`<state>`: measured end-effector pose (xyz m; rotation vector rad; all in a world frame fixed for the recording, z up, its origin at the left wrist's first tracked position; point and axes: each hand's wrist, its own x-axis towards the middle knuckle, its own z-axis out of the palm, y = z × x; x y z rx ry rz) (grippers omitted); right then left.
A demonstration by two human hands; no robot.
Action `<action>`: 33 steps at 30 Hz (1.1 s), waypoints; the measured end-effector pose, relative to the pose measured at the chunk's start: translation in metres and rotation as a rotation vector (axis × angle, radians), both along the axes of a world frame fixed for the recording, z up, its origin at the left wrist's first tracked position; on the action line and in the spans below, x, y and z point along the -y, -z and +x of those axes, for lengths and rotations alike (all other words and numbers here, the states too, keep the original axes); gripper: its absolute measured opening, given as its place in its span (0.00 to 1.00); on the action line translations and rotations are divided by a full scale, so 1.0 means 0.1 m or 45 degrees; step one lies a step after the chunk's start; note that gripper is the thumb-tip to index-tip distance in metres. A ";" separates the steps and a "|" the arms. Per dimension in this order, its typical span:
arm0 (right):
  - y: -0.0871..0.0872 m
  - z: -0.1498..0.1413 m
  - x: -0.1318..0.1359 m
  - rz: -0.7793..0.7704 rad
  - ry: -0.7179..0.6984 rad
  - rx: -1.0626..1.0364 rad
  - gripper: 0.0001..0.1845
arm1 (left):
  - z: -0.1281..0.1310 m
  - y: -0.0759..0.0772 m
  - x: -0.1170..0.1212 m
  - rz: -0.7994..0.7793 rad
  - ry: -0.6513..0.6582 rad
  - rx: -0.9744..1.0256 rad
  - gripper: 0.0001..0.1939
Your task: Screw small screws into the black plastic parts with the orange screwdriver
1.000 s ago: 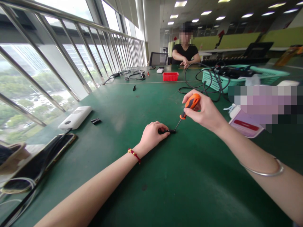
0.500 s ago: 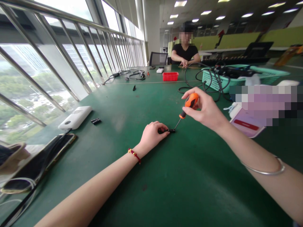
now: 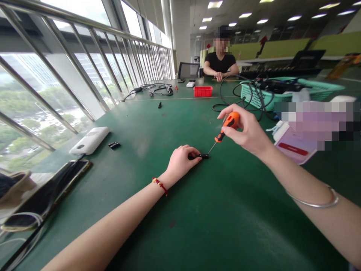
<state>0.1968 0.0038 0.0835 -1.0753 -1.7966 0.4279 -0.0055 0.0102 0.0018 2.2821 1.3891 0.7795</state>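
Note:
My left hand (image 3: 182, 161) rests on the green table (image 3: 214, 210) with its fingers closed round a small black part (image 3: 202, 156), pinning it down. My right hand (image 3: 246, 130) grips an orange-handled screwdriver (image 3: 227, 126) held at a slant, its thin tip touching the black part's right end. A red bead bracelet is on my left wrist and a silver bangle on my right forearm.
A white power bank (image 3: 90, 140) and a small black piece (image 3: 114, 144) lie at left, a phone (image 3: 47, 194) nearer me. A teal basket (image 3: 282, 94) with black cables, a red tray (image 3: 203, 91) and a seated person (image 3: 221, 62) are beyond. A window railing runs along the left edge.
My right hand has turned slightly with the screwdriver handle, shifting a little right and down. The left hand and the black part have stayed put.

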 end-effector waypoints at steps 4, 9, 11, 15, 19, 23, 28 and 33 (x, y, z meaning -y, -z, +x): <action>0.01 -0.01 0.00 -0.019 0.132 0.037 0.10 | 0.00 0.00 0.00 -0.001 0.000 -0.011 0.06; -0.01 -0.03 0.01 -0.047 0.120 0.050 0.09 | 0.00 -0.01 0.01 -0.001 -0.002 -0.006 0.06; -0.02 -0.04 0.01 -0.042 0.048 0.009 0.06 | 0.01 -0.01 0.01 -0.006 -0.006 -0.005 0.05; -0.01 -0.05 0.02 -0.066 -0.039 -0.057 0.12 | 0.00 -0.02 0.02 -0.008 -0.005 -0.010 0.06; 0.01 -0.07 0.04 -0.032 0.149 0.064 0.12 | 0.00 -0.02 0.01 0.003 0.001 -0.003 0.06; 0.00 -0.07 0.03 0.007 0.144 0.078 0.11 | 0.00 -0.01 0.00 -0.004 -0.002 -0.006 0.05; 0.00 -0.03 0.00 -0.022 -0.014 0.026 0.12 | 0.00 -0.02 0.01 -0.003 -0.009 -0.014 0.05; 0.02 -0.05 0.02 -0.056 0.056 0.036 0.12 | 0.00 0.00 0.00 0.013 0.008 -0.007 0.06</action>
